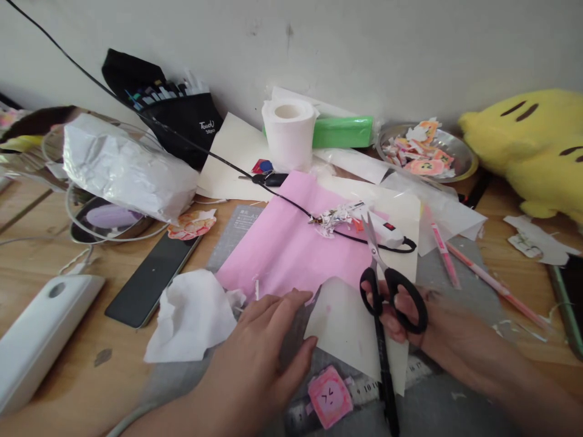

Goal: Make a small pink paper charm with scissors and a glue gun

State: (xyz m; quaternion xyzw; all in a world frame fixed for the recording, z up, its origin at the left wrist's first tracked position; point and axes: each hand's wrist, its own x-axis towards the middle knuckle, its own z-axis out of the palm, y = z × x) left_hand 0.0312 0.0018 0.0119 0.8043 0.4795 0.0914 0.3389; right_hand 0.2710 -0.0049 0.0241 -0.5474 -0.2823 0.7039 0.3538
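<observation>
My right hand (437, 331) is closed through the black handles of a pair of scissors (387, 285), blades pointing up and away over the pink paper (291, 249). My left hand (259, 358) lies flat, fingers stretched out, on the edge of a cream paper piece (350, 328) that rests on the pink sheet. A small pink square sticker with a face (330, 397) lies just below the cream piece, between my hands. A crumpled paper scrap (334, 220) sits at the pink sheet's far side, under a black cable (218, 159).
A phone (152, 279), white tissue (191, 315) and a white device (40, 334) lie left. A toilet roll (289, 133), black marker case (182, 115), green block (341, 132), metal dish of cut-outs (428, 155) and yellow plush (537, 145) line the wall. Pink pens (469, 267) lie right.
</observation>
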